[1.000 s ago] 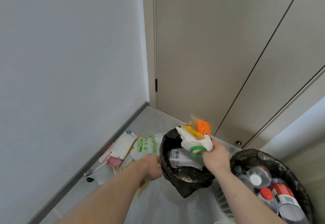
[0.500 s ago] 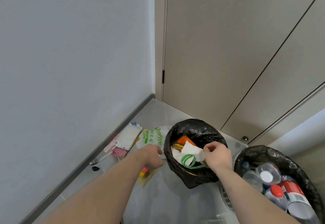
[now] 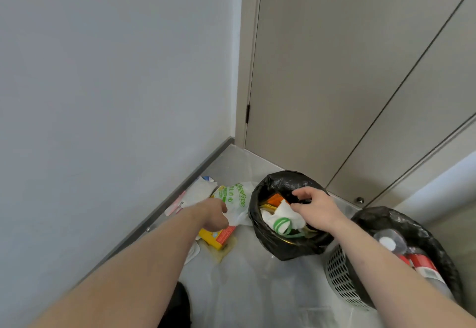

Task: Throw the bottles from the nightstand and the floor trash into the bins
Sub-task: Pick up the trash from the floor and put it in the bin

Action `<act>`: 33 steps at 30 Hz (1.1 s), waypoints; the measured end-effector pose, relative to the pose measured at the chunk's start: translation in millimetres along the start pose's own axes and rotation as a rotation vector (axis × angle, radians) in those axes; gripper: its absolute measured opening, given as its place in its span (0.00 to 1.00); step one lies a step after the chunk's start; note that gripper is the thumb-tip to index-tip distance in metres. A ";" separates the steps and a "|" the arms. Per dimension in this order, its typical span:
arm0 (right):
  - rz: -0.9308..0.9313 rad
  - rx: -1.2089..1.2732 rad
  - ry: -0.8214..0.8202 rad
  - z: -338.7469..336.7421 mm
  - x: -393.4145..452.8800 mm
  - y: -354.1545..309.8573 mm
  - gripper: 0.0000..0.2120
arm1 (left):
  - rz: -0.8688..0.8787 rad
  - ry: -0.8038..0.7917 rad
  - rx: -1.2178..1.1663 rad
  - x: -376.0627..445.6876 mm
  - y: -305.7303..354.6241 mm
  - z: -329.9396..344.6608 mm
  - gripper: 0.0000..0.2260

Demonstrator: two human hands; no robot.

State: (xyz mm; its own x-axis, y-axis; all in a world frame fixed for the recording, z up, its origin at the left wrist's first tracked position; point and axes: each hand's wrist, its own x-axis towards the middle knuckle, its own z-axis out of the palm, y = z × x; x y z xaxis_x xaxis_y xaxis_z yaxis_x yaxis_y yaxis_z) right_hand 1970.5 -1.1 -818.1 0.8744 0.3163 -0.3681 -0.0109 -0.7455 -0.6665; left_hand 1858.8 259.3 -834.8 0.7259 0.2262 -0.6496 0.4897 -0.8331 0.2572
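Right hand [image 3: 318, 207] loose over bin [image 3: 262, 227]; left hand [image 3: 215, 214] grip unclear, at bag [image 3: 235, 198].

Open right hand [image 3: 318, 209] over trash bin [image 3: 270, 244]

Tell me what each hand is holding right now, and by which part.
Right hand: nothing, fingers loose over the black-lined bin. Left hand: fingers hidden, reaching at the white plastic bag; grip cannot be told.

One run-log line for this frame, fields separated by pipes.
right hand open above left bin | left hand at white bag | floor trash remains
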 end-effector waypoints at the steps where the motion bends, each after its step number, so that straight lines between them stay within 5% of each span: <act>1: 0.009 0.066 -0.012 -6.3 -9.2 -2.7 0.16 | 0.016 0.013 0.007 -5.7 1.1 -2.2 0.28; 4: 0.056 0.208 -0.084 -25.2 -44.1 -12.8 0.13 | 0.087 0.042 0.028 -22.5 9.6 -5.1 0.28; 9: 0.074 0.074 -0.209 -42.6 -100.4 6.2 0.12 | 0.214 0.077 0.087 -46.4 39.9 5.1 0.26; 17: 0.436 0.037 -0.186 31.6 -130.1 181.6 0.19 | 0.376 -0.022 0.239 -40.7 86.2 44.5 0.27; 23: 0.823 0.011 -0.209 106.6 -147.4 303.5 0.39 | 0.446 -0.098 0.321 -20.3 98.0 55.5 0.26; 28: 0.882 0.018 -0.153 149.5 -131.0 341.3 0.47 | 0.472 -0.117 0.289 -2.2 92.8 59.8 0.25; 30: 0.867 0.069 -0.113 153.9 -115.0 342.9 0.46 | 0.467 -0.128 0.267 3.4 89.5 61.6 0.25; 33: 0.849 0.077 -0.065 156.9 -88.8 345.7 0.31 | 0.444 -0.141 0.236 9.5 85.3 62.3 0.25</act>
State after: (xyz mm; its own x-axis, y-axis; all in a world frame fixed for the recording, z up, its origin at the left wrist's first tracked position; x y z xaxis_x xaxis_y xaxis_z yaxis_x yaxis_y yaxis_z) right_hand 1813.0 -194.9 -1117.5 0.5252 -0.2967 -0.7976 -0.6848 -0.7038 -0.1892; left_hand 1877.4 159.0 -863.6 0.7587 -0.2317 -0.6089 0.0152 -0.9281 0.3721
